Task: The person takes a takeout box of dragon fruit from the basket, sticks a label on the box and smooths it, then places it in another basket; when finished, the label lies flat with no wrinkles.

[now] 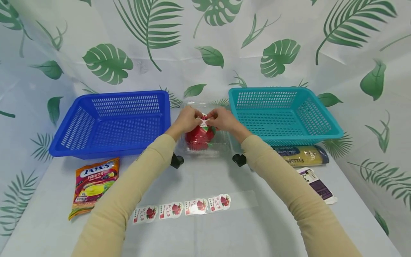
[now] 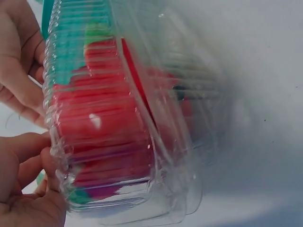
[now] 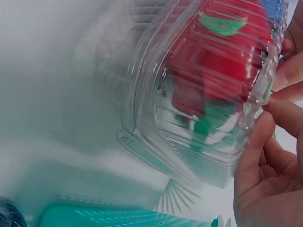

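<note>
Between the two baskets stands a clear plastic clamshell box [image 1: 221, 147] with its lid down. Red and green things [image 1: 199, 137] lie inside; their kind is blurred by the ribbed plastic. Over its lid, my left hand [image 1: 187, 119] and right hand [image 1: 223, 119] meet at the fingertips and pinch opposite sides of a small white sticker [image 1: 203, 122]. In the left wrist view, my left fingers [image 2: 35, 165] touch the box's top edge. The right wrist view has my right fingers [image 3: 260, 137] at that edge too; the sticker is hidden there.
A blue basket [image 1: 128, 150] is on the left and a teal basket [image 1: 289, 137] on the right. Nearer lies a strip of several fruit stickers [image 1: 196, 207]. A candy bag [image 1: 94, 185] lies left; a spaghetti pack [image 1: 302, 156] and a purple-and-white packet [image 1: 318, 185] lie right.
</note>
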Tool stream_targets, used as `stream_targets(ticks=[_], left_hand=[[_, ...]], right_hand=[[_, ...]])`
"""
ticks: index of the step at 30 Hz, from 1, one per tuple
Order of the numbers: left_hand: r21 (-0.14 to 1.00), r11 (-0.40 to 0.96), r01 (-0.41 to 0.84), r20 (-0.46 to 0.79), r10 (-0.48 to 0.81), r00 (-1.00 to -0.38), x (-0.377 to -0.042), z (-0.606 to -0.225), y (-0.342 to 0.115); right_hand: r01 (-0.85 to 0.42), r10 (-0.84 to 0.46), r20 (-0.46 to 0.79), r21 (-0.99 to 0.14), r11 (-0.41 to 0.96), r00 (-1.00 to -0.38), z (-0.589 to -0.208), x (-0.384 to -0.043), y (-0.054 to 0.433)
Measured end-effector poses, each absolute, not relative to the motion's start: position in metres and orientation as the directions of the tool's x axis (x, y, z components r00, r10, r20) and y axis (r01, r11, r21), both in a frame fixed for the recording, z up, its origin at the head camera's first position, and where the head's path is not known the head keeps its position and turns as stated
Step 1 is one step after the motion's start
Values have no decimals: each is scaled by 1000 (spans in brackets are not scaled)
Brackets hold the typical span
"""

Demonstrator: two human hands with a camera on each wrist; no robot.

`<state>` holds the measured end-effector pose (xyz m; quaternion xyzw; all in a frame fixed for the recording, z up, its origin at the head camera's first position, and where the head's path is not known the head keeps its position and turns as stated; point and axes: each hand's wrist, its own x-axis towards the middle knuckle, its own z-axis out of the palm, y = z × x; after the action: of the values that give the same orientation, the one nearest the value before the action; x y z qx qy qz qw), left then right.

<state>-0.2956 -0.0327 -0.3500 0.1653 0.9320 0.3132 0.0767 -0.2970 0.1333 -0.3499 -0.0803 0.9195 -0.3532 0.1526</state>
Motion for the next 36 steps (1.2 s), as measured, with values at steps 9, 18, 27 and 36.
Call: stream_targets(ticks=[9,18,27,36], left_hand=[[566,772,288,-60,387,-920,-295,-346,-32],[603,757,253,-43,347,-937,-295,-350,-33],[582,772,254,-58,352,-934,-297,-349,-33],[623,745,239,-117,391,-913,-296,-345,-37]], right_hand=[[-73,-310,-235,-678,731,-921,-350,-297,137],[-116,-328,-204,-665,738,-922,-352,-297,138],[-138,-339,-218,-621,772,-915,-349,-296,135],[-190,-418,-236,-629,754,-877,-346,-297,141]])
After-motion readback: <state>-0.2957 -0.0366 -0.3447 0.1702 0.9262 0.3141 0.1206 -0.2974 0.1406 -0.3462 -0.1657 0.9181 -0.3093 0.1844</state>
